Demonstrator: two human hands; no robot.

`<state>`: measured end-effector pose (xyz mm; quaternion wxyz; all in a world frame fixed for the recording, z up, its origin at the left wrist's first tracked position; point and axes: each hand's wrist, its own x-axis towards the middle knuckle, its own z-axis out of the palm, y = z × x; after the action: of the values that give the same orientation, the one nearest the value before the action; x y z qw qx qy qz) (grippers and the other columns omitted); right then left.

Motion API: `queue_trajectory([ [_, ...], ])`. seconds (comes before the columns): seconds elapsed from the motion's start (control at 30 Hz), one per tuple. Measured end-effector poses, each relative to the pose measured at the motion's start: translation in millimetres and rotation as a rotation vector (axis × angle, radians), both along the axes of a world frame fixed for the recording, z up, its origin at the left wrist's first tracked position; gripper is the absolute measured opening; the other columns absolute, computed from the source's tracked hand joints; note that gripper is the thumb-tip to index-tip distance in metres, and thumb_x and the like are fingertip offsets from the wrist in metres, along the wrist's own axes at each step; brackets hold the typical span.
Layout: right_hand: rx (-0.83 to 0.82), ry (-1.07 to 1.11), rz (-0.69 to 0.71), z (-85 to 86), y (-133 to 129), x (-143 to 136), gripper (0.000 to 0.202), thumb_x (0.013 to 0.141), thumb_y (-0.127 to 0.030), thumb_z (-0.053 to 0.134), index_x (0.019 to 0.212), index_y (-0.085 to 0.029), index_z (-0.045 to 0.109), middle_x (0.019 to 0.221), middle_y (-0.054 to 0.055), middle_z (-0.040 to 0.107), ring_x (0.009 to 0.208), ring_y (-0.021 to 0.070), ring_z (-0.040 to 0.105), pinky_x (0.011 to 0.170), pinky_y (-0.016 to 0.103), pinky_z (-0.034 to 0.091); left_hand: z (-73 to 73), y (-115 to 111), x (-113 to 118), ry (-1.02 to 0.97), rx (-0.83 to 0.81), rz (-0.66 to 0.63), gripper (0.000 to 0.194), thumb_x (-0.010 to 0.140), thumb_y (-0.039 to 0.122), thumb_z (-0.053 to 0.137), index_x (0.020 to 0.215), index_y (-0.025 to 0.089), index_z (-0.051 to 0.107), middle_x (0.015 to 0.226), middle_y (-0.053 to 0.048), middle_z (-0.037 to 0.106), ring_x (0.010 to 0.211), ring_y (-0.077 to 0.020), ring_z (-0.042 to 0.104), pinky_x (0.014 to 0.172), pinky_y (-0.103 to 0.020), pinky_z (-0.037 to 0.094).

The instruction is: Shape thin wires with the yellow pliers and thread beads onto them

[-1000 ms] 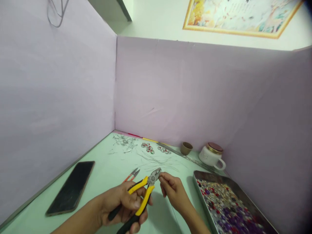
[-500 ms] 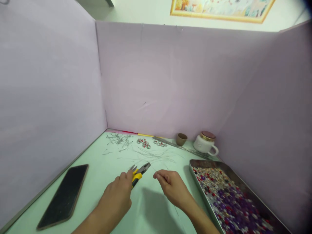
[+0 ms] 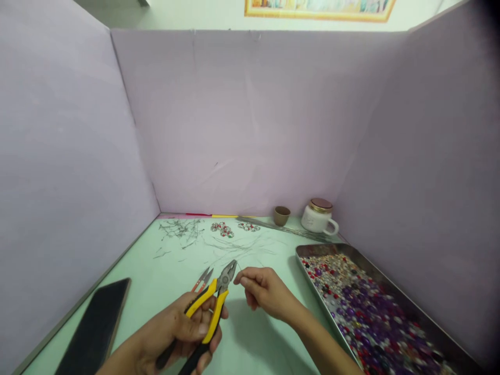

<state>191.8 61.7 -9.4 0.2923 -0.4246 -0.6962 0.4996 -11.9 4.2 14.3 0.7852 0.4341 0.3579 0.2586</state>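
My left hand (image 3: 183,328) is wrapped round the yellow-and-black handles of a pair of combination pliers (image 3: 224,281). The handles are spread a little and the jaws point up and away. Close to the jaw tips, my right hand (image 3: 265,291) is closed in a pinch. Whatever sits between its thumb and forefinger is too fine to make out. Just behind my left hand lie thread snips (image 3: 203,278) with orange-red handles, partly hidden by it. Thin wire pieces (image 3: 238,245) lie scattered on the table beyond both hands.
A metal tray (image 3: 332,325) of mixed beads stands at right, a dark phone (image 3: 96,328) at left. Farther back are beaded wire pieces (image 3: 222,229), wire scraps (image 3: 182,229), a bundle of long wires (image 3: 289,229), a small brown cup (image 3: 281,215) and a lidded white mug (image 3: 317,217).
My left hand has turned palm-up, so the pliers' handles now show and the jaws point more upward. My right hand has shifted slightly, staying pinched near the jaws. The camera view has swung right.
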Motion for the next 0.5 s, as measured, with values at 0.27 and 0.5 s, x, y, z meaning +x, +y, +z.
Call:
queue_trajectory([
  [0.27,-0.102,0.008,-0.155,4.5,-1.0,-0.9,0.021,0.075,-0.031,0.045,0.070,-0.014,0.058,0.054,0.000,0.056,0.042,0.0087,0.052,0.042,0.019,0.038,1.9,7.0,3.6,0.691,0.359,0.007,0.009,0.068,0.016,0.042,0.074,0.016,0.049,0.054,0.002,0.050,0.043,-0.0108,0.046,0.044,-0.022,0.038],
  [0.5,-0.134,-0.025,-0.161,20.5,-11.0,-3.9,0.018,0.071,-0.030,0.049,0.064,-0.015,0.057,0.044,-0.003,0.050,0.037,0.0079,0.047,0.037,0.017,0.033,-11.3,8.9,6.0,1.254,0.680,0.175,0.042,0.064,0.008,0.045,0.105,0.017,0.050,0.091,-0.011,0.061,0.084,-0.0232,0.057,0.072,-0.029,0.038],
])
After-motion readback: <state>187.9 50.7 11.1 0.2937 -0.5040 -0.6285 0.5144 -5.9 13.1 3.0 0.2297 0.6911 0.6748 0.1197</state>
